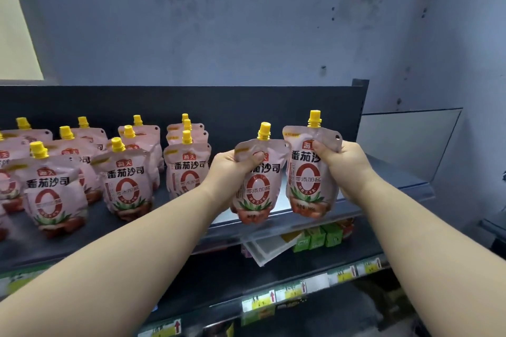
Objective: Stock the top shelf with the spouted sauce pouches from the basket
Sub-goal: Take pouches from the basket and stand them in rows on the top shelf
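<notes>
Each hand holds one pink sauce pouch with a yellow spout, both upright over the right part of the dark top shelf (pixel 383 169). My left hand (pixel 232 169) grips the upper part of the left pouch (pixel 256 189), its bottom hanging at the shelf's front edge. My right hand (pixel 342 164) grips the right pouch (pixel 310 180) by its upper right side. Several identical pouches (pixel 126 180) stand in rows on the left and middle of the shelf. The basket is not in view.
The shelf has a dark back panel (pixel 246 107) and a grey wall behind. One shelf lower lie green cartons (pixel 317 238) and a tilted white tray (pixel 268 249). Yellow price labels (pixel 342 276) line the lower shelf edges.
</notes>
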The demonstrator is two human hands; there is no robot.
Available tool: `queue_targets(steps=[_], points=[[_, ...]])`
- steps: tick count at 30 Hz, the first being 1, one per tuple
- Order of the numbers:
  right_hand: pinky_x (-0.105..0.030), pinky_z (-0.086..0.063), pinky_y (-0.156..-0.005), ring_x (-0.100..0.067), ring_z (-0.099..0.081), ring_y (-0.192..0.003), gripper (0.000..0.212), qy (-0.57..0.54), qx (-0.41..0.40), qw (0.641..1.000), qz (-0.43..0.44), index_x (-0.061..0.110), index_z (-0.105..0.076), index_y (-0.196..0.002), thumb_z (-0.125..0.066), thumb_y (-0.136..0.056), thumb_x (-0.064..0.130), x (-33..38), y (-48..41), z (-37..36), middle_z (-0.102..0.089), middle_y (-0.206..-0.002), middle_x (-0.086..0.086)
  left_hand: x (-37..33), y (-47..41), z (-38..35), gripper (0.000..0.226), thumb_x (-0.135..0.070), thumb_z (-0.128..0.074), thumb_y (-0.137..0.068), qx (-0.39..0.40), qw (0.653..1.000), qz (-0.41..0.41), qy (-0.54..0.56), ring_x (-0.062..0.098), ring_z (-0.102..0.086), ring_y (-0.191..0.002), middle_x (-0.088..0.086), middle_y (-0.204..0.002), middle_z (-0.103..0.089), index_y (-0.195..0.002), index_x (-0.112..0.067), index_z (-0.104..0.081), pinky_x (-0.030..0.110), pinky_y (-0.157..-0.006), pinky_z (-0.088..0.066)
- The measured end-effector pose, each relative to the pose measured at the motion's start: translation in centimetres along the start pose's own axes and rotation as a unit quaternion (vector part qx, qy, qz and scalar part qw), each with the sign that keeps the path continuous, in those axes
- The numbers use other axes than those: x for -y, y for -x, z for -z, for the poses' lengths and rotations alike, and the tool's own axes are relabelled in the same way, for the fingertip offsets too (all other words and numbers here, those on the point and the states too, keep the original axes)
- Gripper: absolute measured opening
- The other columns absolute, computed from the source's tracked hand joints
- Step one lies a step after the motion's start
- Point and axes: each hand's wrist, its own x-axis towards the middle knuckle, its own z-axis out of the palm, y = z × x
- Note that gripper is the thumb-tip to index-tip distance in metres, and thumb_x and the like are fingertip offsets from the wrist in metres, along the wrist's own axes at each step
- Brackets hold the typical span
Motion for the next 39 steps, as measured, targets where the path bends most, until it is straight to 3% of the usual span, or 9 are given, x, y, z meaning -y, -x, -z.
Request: queue_targets(steps=[4, 9, 14, 23, 25, 28, 32, 37, 39], points=[[-0.042, -0.055, -0.075, -0.027, -0.068, -0.085, 0.02, 0.026, 0.024, 0.999, 0.01, 0.021, -0.066, -0.084, -0.054, -0.093, 0.034, -1.3, -3.1, 2.9, -0.072, -0.088, -0.002, -0.1, -2.2, -3.5, 0.021, -0.031, -0.063, -0.087, -0.032, 0.998, -0.01, -0.06, 0.026, -0.072, -0.082, 0.006, -0.09, -0.075, -0.094, -0.012, -0.069, 0.045, -0.079, -0.058], [-0.036, -0.053, -0.068, -0.025, -0.068, -0.082, 0.018, 0.005, 0.04, 0.999, 0.013, 0.02, -0.065, -0.083, -0.054, -0.094, 0.028, -3.0, -6.7, 5.2, -0.072, -0.084, -0.001, -0.2, -3.8, -5.9, 0.006, -0.021, -0.068, -0.085, -0.073, 0.992, -0.022, -0.101, 0.025, -0.072, -0.078, 0.006, -0.085, -0.075, -0.086, -0.015, -0.069, 0.041, -0.075, -0.058], [-0.047, -0.055, -0.079, -0.03, -0.068, -0.085, 0.018, -0.017, 0.07, 0.997, -0.003, 0.019, -0.065, -0.083, -0.054, -0.094, 0.028, -4.2, -9.8, 4.2, -0.072, -0.087, -0.004, -0.7, -4.1, -5.6, 0.012, -0.014, -0.07, -0.083, -0.103, 0.981, -0.024, -0.162, 0.023, -0.072, -0.079, 0.008, -0.089, -0.074, -0.094, -0.008, -0.07, 0.036, -0.071, -0.059], [-0.055, -0.055, -0.081, -0.036, -0.069, -0.082, 0.028, -0.034, 0.135, 0.99, -0.015, -0.005, -0.063, -0.092, -0.058, -0.091, 0.023, -5.4, -14.9, -1.9, -0.07, -0.094, -0.024, -0.3, -5.8, -3.3, 0.019, -0.01, -0.068, -0.083, -0.114, 0.938, -0.048, -0.323, 0.018, -0.069, -0.089, 0.006, -0.096, -0.072, -0.102, -0.011, -0.068, 0.039, -0.08, -0.059], [-0.05, -0.055, -0.077, -0.036, -0.069, -0.08, 0.03, -0.019, 0.15, 0.988, -0.012, -0.01, -0.062, -0.096, -0.058, -0.091, 0.02, -5.3, -16.5, -3.2, -0.069, -0.095, -0.027, -0.3, -6.8, -2.7, 0.018, -0.011, -0.068, -0.083, -0.12, 0.927, -0.053, -0.351, 0.017, -0.068, -0.089, 0.004, -0.096, -0.071, -0.101, -0.012, -0.067, 0.039, -0.08, -0.058], [-0.033, -0.055, -0.062, -0.025, -0.066, -0.068, 0.023, 0.025, 0.178, 0.984, -0.004, -0.006, -0.066, -0.093, -0.06, -0.09, 0.015, -4.9, -18.7, -4.7, -0.071, -0.082, -0.014, -1.2, -8.5, -1.8, 0.017, -0.01, -0.069, -0.08, -0.088, 0.888, -0.074, -0.445, 0.017, -0.067, -0.088, 0.002, -0.094, -0.072, -0.095, -0.016, -0.067, 0.039, -0.079, -0.057], [-0.031, -0.054, -0.061, -0.021, -0.066, -0.069, 0.015, 0.057, 0.178, 0.982, 0.014, 0.002, -0.071, -0.087, -0.063, -0.087, 0.015, -4.9, -21.2, -6.5, -0.071, -0.075, -0.005, -3.3, -10.2, -0.8, 0.019, -0.012, -0.07, -0.079, -0.051, 0.829, -0.09, -0.549, 0.014, -0.065, -0.083, -0.004, -0.089, -0.071, -0.086, -0.027, -0.063, 0.036, -0.075, -0.057], [-0.015, -0.039, -0.04, -0.001, -0.053, -0.041, 0.013, 0.136, 0.204, 0.969, 0.019, 0.013, -0.068, -0.068, -0.068, -0.081, 0.015, -5.0, -24.1, -7.7, -0.059, -0.046, 0.011, -5.9, -11.7, 0.5, 0.024, -0.009, -0.073, -0.077, -0.004, 0.831, -0.071, -0.551, 0.009, -0.067, -0.076, -0.006, -0.081, -0.071, -0.084, -0.031, -0.067, 0.031, -0.071, -0.058], [-0.018, -0.037, -0.044, -0.004, -0.051, -0.047, 0.013, 0.155, 0.205, 0.966, 0.025, 0.017, -0.068, -0.068, -0.07, -0.081, 0.017, -5.1, -25.3, -8.3, -0.057, -0.052, 0.009, -6.5, -12.5, 0.7, 0.022, -0.011, -0.075, -0.076, 0.008, 0.821, -0.059, -0.567, 0.008, -0.066, -0.075, -0.008, -0.081, -0.069, -0.086, -0.029, -0.067, 0.026, -0.068, -0.056]])
